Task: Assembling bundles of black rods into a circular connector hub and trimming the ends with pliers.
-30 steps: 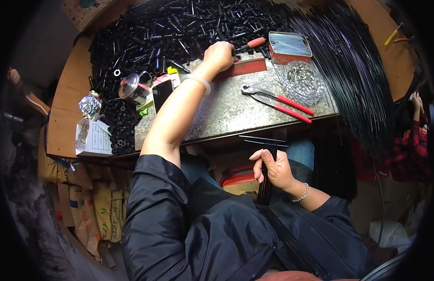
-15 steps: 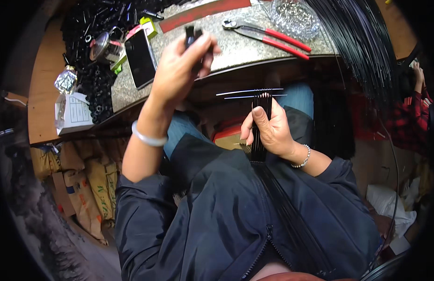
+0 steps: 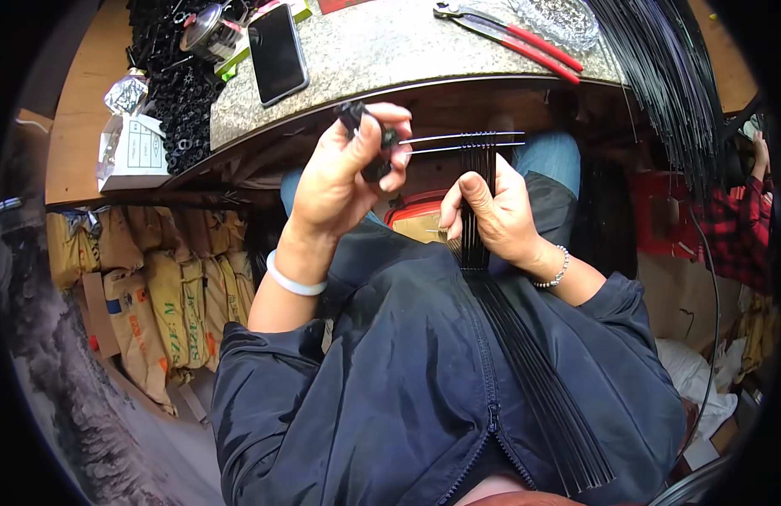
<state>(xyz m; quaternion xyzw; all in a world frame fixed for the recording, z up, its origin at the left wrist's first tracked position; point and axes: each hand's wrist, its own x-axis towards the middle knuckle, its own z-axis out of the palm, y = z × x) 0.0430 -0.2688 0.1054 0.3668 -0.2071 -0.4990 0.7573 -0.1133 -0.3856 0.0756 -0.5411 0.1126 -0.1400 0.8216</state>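
My left hand is closed around a few small black pieces, pinched between thumb and fingers; their exact kind cannot be made out. Its fingertips are by the left ends of two thin metal rods. These rods run sideways through the tops of a flat bundle of thin black strands. My right hand grips that bundle, thumb in front and fingers behind. Below the hand, the strands hang down over my dark jacket in a long band.
On the stone-topped table lie a phone and red-handled pliers. Heaped black parts fill its left side, beside a white box. More black strands drape over the right edge. Filled sacks stand at lower left.
My left hand has come back from over the table toward the rods' left ends, still holding black pieces. The right hand keeps its grip. The view has shifted, so the table sits higher.
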